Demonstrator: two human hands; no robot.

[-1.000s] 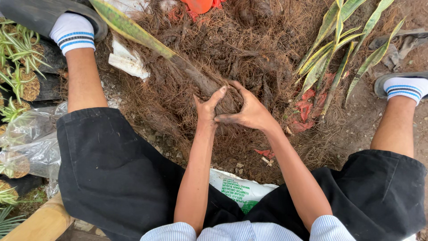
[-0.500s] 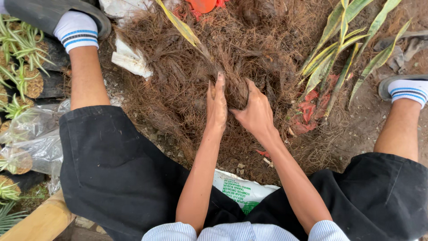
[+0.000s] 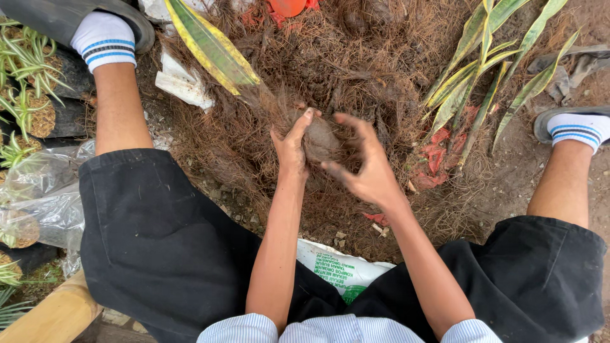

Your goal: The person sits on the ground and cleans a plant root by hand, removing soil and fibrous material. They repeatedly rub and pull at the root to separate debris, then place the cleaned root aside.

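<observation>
Root ball [image 3: 321, 141] of a striped-leaf plant [image 3: 213, 47] is being cupped above the fibre heap [image 3: 381, 70].
Left hand [image 3: 291, 147] is grasping it; right hand [image 3: 368, 170] is hovering beside, fingers spread, apparently shaping; next calls for firm, even pressing.

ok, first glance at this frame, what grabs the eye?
Dead centre, the left hand and right hand cup a brown fibrous root ball above a heap of dry brown fibre. A yellow-edged green leaf slants from that ball toward the top left. At upper right, a cluster of similar striped leaves lies on the ground, with potted spiky plants along the left edge.
</observation>
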